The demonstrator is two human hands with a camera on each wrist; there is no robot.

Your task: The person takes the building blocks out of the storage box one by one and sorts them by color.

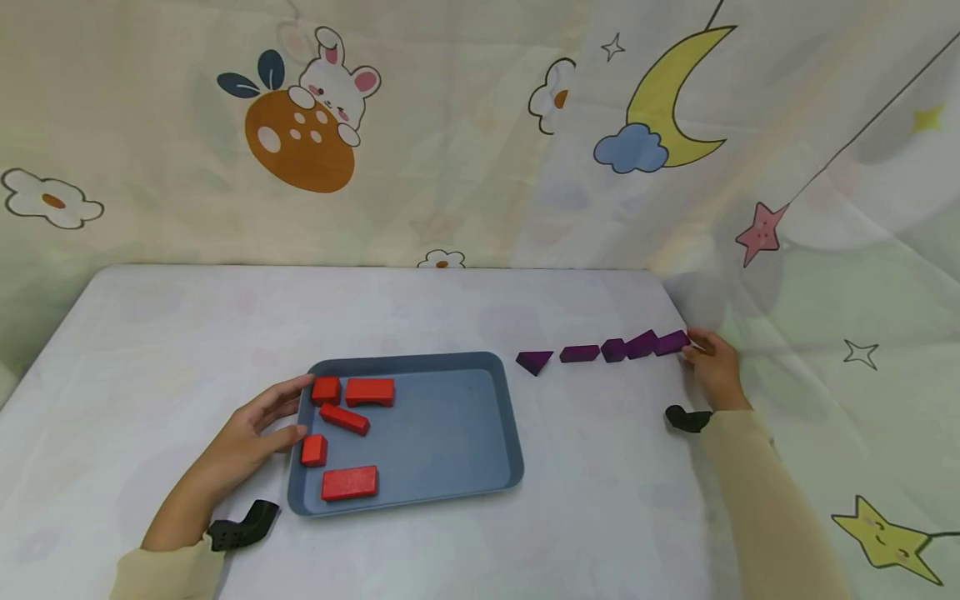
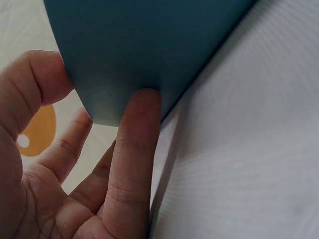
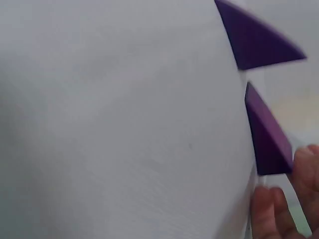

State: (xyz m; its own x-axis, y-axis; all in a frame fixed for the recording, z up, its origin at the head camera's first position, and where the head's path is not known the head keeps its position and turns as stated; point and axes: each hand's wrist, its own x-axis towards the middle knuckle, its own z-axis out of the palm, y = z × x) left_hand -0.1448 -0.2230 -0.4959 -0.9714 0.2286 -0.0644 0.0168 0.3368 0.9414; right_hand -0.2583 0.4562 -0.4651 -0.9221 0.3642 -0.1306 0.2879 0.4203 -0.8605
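My left hand (image 1: 255, 429) rests against the left side of a blue-grey tray (image 1: 442, 497). In the left wrist view, fingertips touch the outside of the tray wall (image 2: 114, 59). Several red blocks (image 1: 349, 483) lie inside, toward the tray's left half. My right hand (image 1: 716, 371) is at the right end of a row of several purple blocks. Its fingertips touch the end of the last purple block (image 1: 672, 342). The right wrist view shows a finger against that block (image 3: 269, 137), with other fingers (image 3: 264, 209) just below and apart from it.
A purple triangular block (image 1: 535, 362) lies at the row's left end, just right of the tray. A white cloth (image 1: 585, 517) covers the table, whose right edge (image 1: 675, 304) runs beside the right hand. Patterned fabric (image 1: 465, 125) hangs behind and at the right.
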